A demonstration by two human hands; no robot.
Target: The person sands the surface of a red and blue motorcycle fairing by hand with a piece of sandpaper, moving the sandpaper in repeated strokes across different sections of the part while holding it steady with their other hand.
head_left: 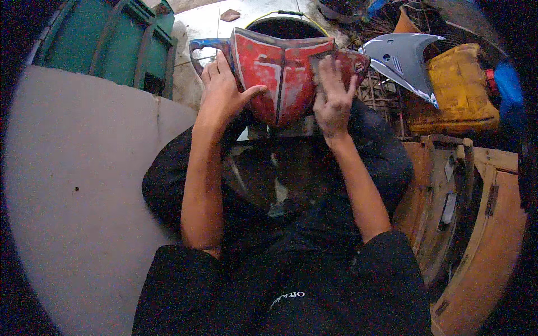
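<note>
A worn red motorcycle fairing panel (280, 75) with scuffed white patches and a blue-tinged left end rests over my knees. My left hand (224, 89) grips its left side, thumb across the red face. My right hand (334, 95) lies flat on the panel's right half, fingers spread, pressing a small dark sheet (320, 60) against it; what the sheet is made of I cannot tell. Both forearms rise from the lower edge over my black clothing.
A grey wall (84, 185) fills the left, with a green metal frame (112, 45) above it. A dark bucket (286, 25) sits behind the panel. A grey fairing piece (400, 56), a yellow container (462, 87) and orange-brown wooden frames (465, 213) crowd the right.
</note>
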